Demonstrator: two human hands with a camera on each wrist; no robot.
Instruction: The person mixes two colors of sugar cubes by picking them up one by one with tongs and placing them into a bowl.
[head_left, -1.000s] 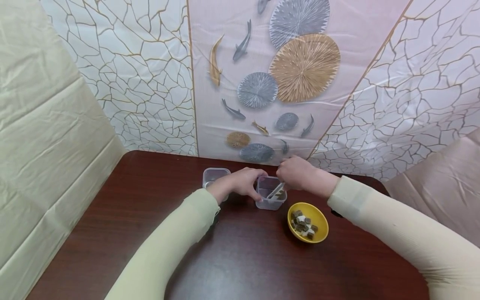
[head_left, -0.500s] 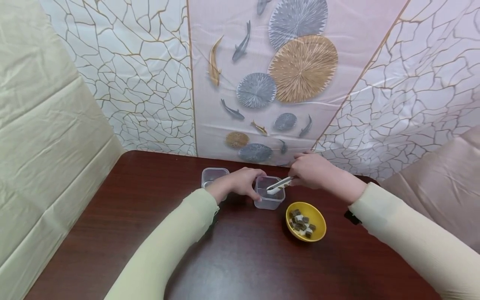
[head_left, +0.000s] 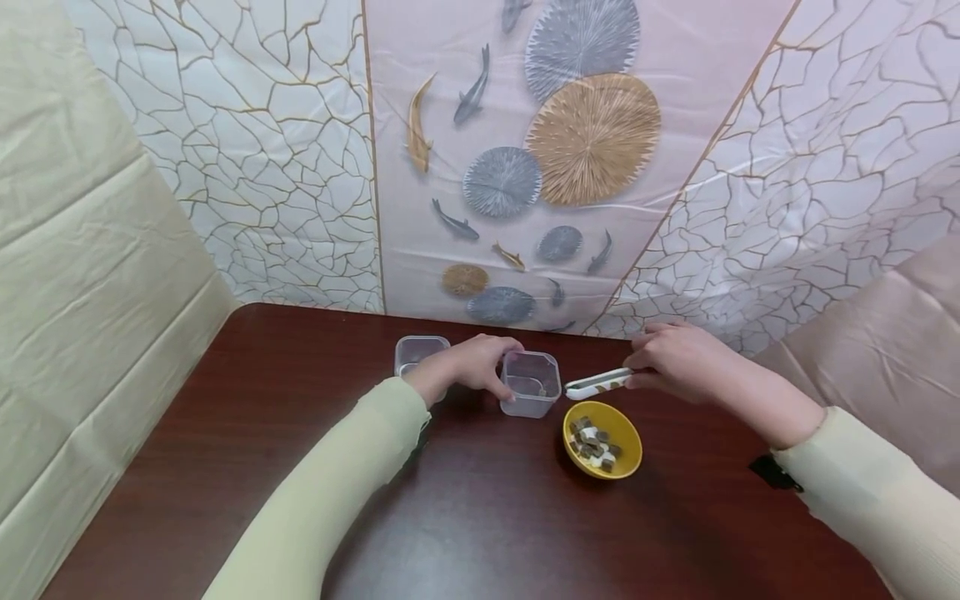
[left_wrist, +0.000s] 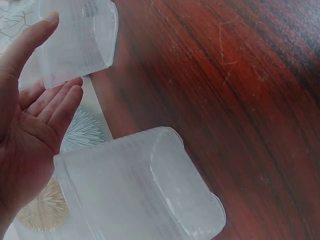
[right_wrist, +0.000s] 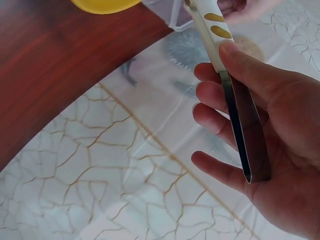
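Note:
My left hand (head_left: 480, 364) grips the left side of a clear plastic container (head_left: 529, 406), thumb in front and fingers behind. In the left wrist view, the thumb and fingers lie on opposite sides of that container (left_wrist: 80, 45). Inside it, a small brown piece (head_left: 543, 392) lies at the bottom right. My right hand (head_left: 678, 360) holds food tongs (head_left: 600, 384) between thumb and fingers, their white, yellow-marked ends pointing left. The tips hover above the far rim of a yellow bowl (head_left: 632, 463), which holds several brown cubes (head_left: 591, 446) and white pieces.
A second clear container (head_left: 420, 346) stands left of the held one, partly hidden behind my left wrist. Everything rests on a dark reddish-brown table (head_left: 480, 517). A patterned cloth wall (head_left: 420, 275) rises directly behind the table's far edge.
The right hand has drawn the tongs out of the clear container and moved them right, to above the yellow bowl's far rim. The left hand stays on the container.

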